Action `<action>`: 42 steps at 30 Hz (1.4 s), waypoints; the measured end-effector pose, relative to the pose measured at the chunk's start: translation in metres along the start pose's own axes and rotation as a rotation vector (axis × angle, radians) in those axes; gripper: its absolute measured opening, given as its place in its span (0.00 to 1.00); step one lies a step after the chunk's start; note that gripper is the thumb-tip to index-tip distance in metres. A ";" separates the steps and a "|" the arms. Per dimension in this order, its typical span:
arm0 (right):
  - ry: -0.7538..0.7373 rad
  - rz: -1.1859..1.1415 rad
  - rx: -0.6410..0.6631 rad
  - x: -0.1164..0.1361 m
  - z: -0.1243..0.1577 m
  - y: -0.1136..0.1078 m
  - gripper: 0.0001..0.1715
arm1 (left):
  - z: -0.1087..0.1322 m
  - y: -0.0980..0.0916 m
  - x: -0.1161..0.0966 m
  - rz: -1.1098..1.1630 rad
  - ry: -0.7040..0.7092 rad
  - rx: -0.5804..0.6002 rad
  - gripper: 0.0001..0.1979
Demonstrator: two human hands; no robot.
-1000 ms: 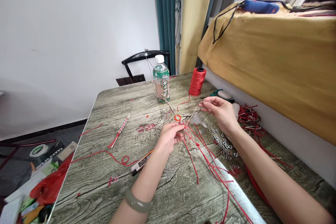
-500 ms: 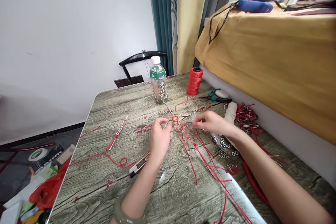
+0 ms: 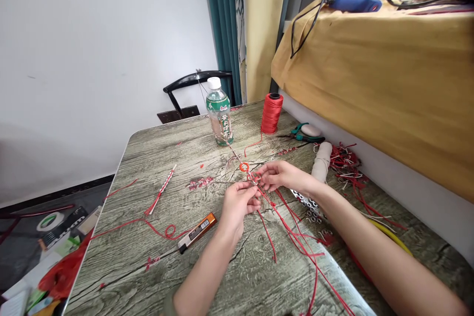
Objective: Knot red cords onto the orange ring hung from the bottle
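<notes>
Red cords [image 3: 283,219] run from a small knotted part [image 3: 254,177] toward the table's near right side. Just beyond the knot is an orange-red ring [image 3: 244,167], tied by a thin cord to a green-labelled drink bottle [image 3: 221,113]. My left hand [image 3: 239,202] pinches the red cord just below the knot, thumb and fingers together. On the knot's right side, my right hand [image 3: 277,176] has its fingertips closed on a red cord strand; the exact grip is partly hidden. A lighter-like orange and silver box [image 3: 198,232] lies left of my left forearm.
A red thread spool [image 3: 272,113] stands behind the hands, with green-handled pliers [image 3: 303,132] to its right. Small metal rings [image 3: 311,207] and a white cord roll [image 3: 322,160] lie near my right forearm. A short red-white braid [image 3: 163,187] rests at left.
Both hands have come in to the knot and closed on the cords; before, they were apart on either side of it. The camera view has shifted slightly.
</notes>
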State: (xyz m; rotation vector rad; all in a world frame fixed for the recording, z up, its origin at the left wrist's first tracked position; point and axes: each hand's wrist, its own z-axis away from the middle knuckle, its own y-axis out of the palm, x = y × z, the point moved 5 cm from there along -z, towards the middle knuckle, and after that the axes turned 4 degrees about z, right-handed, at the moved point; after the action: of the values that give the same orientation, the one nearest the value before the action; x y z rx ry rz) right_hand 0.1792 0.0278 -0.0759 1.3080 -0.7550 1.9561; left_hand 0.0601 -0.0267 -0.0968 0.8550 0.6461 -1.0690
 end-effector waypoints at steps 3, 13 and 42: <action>0.003 0.020 -0.037 -0.002 0.000 -0.004 0.14 | -0.002 -0.005 -0.001 -0.015 0.025 -0.042 0.09; -0.036 0.168 0.033 -0.007 -0.001 -0.005 0.11 | -0.001 -0.013 -0.004 -0.160 0.114 -0.026 0.08; -0.082 0.419 -0.051 -0.006 -0.003 -0.020 0.11 | -0.010 -0.034 -0.029 -0.578 0.409 -0.115 0.07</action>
State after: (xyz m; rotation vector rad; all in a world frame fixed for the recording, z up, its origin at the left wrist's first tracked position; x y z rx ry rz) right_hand 0.1950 0.0408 -0.0802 1.2821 -1.1891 2.1946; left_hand 0.0178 -0.0122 -0.0886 0.8112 1.3428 -1.3638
